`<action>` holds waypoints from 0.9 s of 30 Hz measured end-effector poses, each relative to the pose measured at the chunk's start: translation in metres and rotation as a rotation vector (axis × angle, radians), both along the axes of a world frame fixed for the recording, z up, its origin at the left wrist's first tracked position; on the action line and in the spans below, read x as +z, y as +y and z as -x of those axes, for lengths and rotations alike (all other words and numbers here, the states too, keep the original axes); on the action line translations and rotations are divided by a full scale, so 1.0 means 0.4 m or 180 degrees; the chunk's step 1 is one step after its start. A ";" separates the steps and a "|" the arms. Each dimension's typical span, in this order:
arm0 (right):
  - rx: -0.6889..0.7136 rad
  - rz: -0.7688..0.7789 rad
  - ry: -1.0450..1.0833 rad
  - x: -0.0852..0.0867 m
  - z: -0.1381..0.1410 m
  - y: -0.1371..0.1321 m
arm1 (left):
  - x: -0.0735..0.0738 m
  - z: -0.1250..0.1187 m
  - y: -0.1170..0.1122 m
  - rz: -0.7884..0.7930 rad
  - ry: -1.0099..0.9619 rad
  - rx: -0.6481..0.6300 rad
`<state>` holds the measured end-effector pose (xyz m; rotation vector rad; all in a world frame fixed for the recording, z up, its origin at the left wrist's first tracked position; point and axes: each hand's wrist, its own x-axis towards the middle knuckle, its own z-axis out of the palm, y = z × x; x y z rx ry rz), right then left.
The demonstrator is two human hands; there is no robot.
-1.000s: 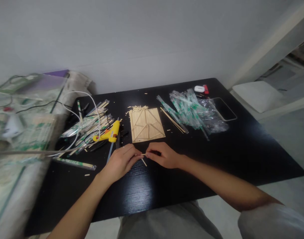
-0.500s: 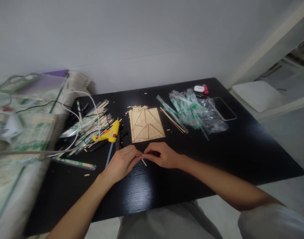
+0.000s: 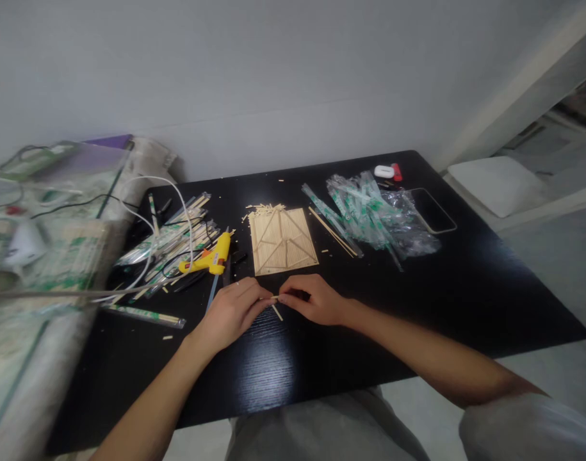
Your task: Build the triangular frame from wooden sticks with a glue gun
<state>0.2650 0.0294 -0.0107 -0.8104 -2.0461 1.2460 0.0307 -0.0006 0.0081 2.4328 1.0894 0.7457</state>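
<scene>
My left hand (image 3: 237,307) and my right hand (image 3: 314,299) meet fingertip to fingertip above the near part of the black table. Both pinch a short wooden stick piece (image 3: 275,297), which bridges the small gap between them. Under the fingers another thin stick (image 3: 277,312) shows, partly covered by my left hand. Just beyond my hands lies a square panel of wooden sticks (image 3: 300,224), with a triangular frame of sticks (image 3: 286,246) on top. A yellow glue gun (image 3: 218,255) rests on its side, left of the panel.
Wrapped chopsticks (image 3: 170,240) and cables crowd the left side. Small stick offcuts (image 3: 264,209) lie behind the panel. Two loose sticks (image 3: 332,232), crumpled plastic wrappers (image 3: 364,208), a phone (image 3: 431,210) and a white case (image 3: 383,171) lie to the right. The black table (image 3: 369,333) has a wall behind it.
My fingertips have drawn slightly apart, so the short stick piece between them now shows. The panel, glue gun and wrappers stay where they were.
</scene>
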 end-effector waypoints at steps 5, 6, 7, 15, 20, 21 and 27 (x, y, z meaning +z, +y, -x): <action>-0.0024 0.0070 0.0051 0.004 -0.001 0.000 | 0.005 0.001 -0.001 0.0005 0.0011 0.0016; -0.0035 0.0081 0.0059 0.004 -0.001 0.000 | 0.007 0.000 -0.001 -0.0002 0.0010 0.0019; -0.0043 0.0089 0.0065 0.004 -0.001 0.000 | 0.008 0.000 -0.001 -0.0014 0.0008 0.0021; -0.0103 0.0116 0.0078 0.001 0.000 0.001 | 0.000 0.000 -0.002 -0.0065 -0.0005 0.0035; 0.0000 0.0158 0.0015 0.001 -0.002 0.004 | -0.010 -0.008 -0.006 -0.0141 -0.0029 0.0027; 0.0032 0.0171 0.0005 -0.001 -0.002 0.005 | -0.011 -0.011 -0.007 -0.0154 -0.0027 0.0025; 0.0135 0.0153 -0.0036 -0.009 -0.002 0.010 | -0.011 -0.017 -0.010 -0.0221 0.0005 0.0004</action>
